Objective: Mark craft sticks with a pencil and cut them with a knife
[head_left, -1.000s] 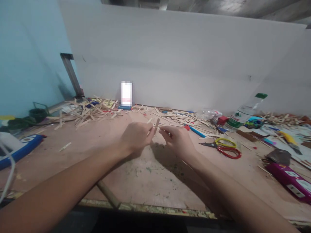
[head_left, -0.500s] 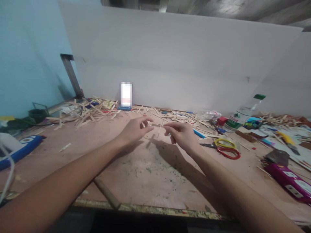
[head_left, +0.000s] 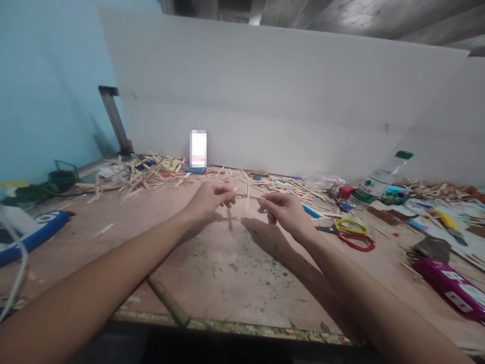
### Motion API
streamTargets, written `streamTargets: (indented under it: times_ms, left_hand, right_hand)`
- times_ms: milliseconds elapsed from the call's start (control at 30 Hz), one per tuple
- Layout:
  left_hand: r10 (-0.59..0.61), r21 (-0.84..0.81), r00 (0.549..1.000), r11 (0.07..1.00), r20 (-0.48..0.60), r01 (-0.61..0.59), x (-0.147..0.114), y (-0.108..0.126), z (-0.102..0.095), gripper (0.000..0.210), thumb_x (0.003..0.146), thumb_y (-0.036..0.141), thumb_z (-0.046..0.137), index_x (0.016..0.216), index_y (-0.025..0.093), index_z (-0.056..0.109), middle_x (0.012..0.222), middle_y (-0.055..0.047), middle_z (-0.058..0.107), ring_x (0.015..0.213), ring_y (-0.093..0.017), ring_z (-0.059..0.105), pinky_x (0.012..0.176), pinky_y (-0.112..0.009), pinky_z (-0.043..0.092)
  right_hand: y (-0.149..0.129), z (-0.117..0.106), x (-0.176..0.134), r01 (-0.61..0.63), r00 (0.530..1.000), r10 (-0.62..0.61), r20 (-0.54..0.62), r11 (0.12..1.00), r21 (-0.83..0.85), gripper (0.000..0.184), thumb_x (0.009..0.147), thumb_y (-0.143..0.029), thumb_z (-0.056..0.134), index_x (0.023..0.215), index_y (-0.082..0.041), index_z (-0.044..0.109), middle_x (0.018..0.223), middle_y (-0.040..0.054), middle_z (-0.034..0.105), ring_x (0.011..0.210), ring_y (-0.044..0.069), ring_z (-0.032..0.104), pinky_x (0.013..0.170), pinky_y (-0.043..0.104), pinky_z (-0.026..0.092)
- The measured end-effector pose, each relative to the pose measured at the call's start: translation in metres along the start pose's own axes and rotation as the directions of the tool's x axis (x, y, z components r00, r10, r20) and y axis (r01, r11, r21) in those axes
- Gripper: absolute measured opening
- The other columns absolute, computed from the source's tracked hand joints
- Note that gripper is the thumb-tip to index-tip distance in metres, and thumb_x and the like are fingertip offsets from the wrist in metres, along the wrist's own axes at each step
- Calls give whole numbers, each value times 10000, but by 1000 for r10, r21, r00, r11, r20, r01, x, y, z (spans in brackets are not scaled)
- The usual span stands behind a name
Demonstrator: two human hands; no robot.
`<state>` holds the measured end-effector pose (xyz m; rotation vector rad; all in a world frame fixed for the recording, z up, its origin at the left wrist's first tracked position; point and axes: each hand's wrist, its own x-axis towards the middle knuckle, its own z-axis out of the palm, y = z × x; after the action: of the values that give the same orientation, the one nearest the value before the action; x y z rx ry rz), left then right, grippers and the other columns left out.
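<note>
Above the table (head_left: 212, 283), the left hand (head_left: 208, 202) and right hand (head_left: 287, 212) pinch opposite ends of a thin wooden cross (head_left: 247, 195). Its long axis runs sideways between them; the crosspiece runs up-and-down in view.

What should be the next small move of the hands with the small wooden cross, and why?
Perhaps slide the left hand inward to press the middle of the cross, while the right hand steadies its side. Both hands appear to pinch it at opposite ends, leaving its middle untouched between them; whether it is firm there cannot be seen.
</note>
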<state>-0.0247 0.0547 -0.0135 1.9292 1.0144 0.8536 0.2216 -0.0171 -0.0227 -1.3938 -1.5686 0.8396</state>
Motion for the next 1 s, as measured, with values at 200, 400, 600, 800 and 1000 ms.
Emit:
streamTargets:
  times_ms: [200, 400, 600, 800, 1000]
  left_hand:
    - [-45, -83, 999, 996, 0, 44, -3, 2, 3, 321, 1083, 455, 692, 1179, 149, 710, 1066, -51, 739, 868, -168, 721, 783, -345, 649]
    - [-87, -152, 996, 985, -8, 85, -5, 5, 4, 324, 1080, 450, 696, 1208, 152, 706, 1104, -61, 738, 902, -179, 726, 804, -358, 653]
    - [-121, -196, 993, 973, 9, 120, -6, 8, 4, 338, 1083, 461, 689, 1222, 152, 702, 1110, -63, 737, 902, -179, 726, 802, -359, 653]
    - [-116, -207, 992, 970, 54, 125, -7, 9, 6, 339, 1088, 474, 681, 1186, 150, 705, 1053, -49, 734, 841, -161, 712, 757, -331, 642]
    - [-121, -207, 990, 969, 71, 133, -6, 6, 5, 327, 1078, 451, 698, 1213, 153, 704, 1107, -61, 736, 899, -179, 724, 798, -355, 652]
  right_hand:
    - [-1, 2, -2, -18, 999, 17, 40, 1000, 12, 313, 1092, -463, 696, 1171, -161, 719, 1021, 36, 739, 778, 156, 708, 693, 318, 629]
    - [-1, 3, -4, -2, 999, 0, 49, 999, 38, 264, 1066, -393, 745, 1188, -160, 718, 1036, 34, 737, 785, 153, 705, 687, 308, 627]
    - [-3, 5, -6, -30, 996, 25, 86, 998, 64, 283, 1083, -426, 716, 1180, -160, 719, 1040, 39, 740, 796, 160, 712, 704, 322, 632]
    - [-2, 7, -7, -41, 992, 29, 121, 994, 100, 283, 1085, -434, 714, 1142, -157, 719, 996, 27, 734, 759, 148, 698, 679, 307, 621]
    - [0, 5, -5, -37, 997, 28, 72, 990, 135, 273, 1065, -387, 745, 1218, -163, 718, 1109, 54, 744, 868, 180, 728, 755, 349, 646]
